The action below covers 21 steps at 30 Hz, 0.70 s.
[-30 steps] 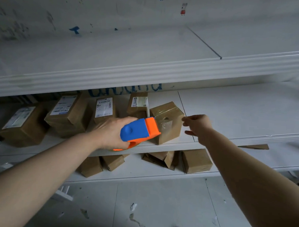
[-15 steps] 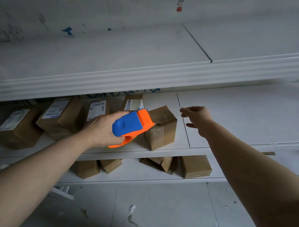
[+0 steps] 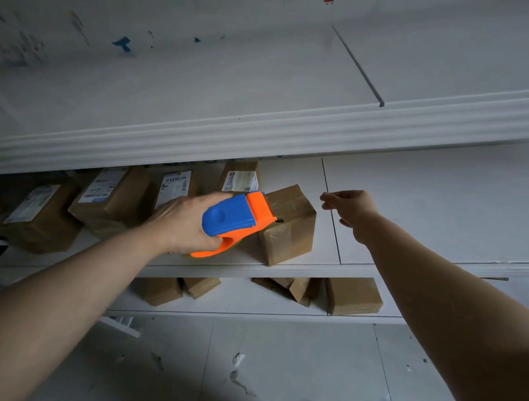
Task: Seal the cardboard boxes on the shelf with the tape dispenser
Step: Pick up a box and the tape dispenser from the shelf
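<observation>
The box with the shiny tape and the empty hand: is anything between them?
No. In the head view only bare white shelf separates the taped box from the right hand.

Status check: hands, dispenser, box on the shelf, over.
Left hand gripping tape dispenser, nose against the cardboard box. Right hand clear of the box, fingers pinched, nothing visible in them. Labelled boxes behind; nothing blocking.

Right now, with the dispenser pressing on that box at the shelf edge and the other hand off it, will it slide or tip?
The box looks small and probably light, so likely to slide. It sits skewed at the shelf edge, so might tip off.
</observation>
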Each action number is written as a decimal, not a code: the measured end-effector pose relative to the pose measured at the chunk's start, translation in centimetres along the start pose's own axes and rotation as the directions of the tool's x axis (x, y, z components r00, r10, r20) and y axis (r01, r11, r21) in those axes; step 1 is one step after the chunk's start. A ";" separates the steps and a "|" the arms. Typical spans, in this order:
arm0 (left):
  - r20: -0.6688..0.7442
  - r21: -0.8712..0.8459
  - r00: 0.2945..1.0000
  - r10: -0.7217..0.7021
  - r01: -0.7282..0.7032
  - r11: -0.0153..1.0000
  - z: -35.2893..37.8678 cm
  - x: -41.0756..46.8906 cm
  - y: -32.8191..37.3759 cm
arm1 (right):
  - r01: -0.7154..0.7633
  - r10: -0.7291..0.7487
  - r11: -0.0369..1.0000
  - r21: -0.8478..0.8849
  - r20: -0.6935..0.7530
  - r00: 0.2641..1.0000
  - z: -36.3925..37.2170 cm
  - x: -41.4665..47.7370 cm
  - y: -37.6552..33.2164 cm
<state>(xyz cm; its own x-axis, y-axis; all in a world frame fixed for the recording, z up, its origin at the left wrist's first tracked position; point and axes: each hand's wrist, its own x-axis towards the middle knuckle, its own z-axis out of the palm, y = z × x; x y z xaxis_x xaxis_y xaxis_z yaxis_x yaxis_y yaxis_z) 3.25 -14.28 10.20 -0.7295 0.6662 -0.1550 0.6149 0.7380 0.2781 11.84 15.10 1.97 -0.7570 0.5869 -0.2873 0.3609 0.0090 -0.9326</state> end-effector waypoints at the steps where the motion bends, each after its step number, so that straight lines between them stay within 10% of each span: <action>1: 0.004 0.000 1.000 -0.002 0.002 1.000 0.0 0.1 0.0 | -0.003 0.003 1.000 0.000 0.002 1.000 0.0 0.1 0.0; 21: 0.037 -0.003 0.999 0.016 -0.016 1.000 0.1 0.4 0.2 | -0.028 0.030 0.990 -0.137 0.014 0.999 1.3 0.3 1.4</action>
<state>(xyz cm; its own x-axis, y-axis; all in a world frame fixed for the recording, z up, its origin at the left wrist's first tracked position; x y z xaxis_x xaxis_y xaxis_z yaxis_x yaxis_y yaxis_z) 3.10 -13.88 10.09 -0.7081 0.6812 -0.1858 0.6254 0.7272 0.2828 11.39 14.19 0.28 -0.7533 0.5758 -0.3180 0.4530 0.1036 -0.8855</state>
